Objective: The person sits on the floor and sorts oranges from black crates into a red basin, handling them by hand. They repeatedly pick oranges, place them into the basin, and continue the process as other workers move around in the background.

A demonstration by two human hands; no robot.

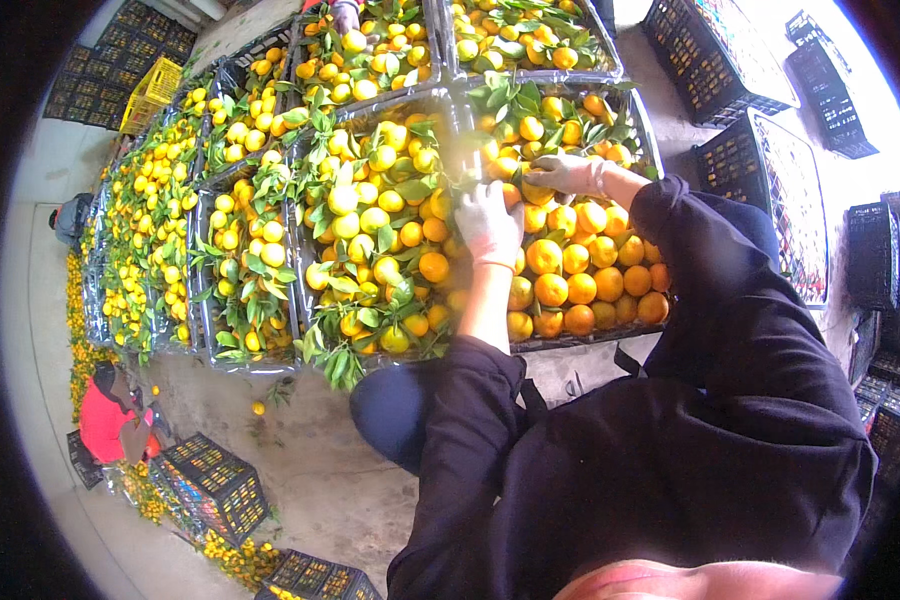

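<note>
My left hand (491, 223), in a pale glove, rests at the border between two lined crates, its fingertips beside an orange citrus fruit (511, 196). Whether it grips that fruit is not clear. To its upper right my right hand (566, 176), gloved too, lies over citrus fruits in the right crate (654, 150); its fingers curl over a fruit, and the hold is partly hidden. Rows of leafless orange fruits (579, 286) fill the near part of this crate, with leafy ones (531, 127) at its far end. The left crate holds yellow fruits (375, 219) with leaves.
More lined crates of leafy fruit (255, 262) spread left and beyond. Another person's gloved hand (345, 16) reaches into a far crate. A person in red (105, 420) crouches at lower left by a black crate (214, 480). Black crates (720, 60) stand on the right.
</note>
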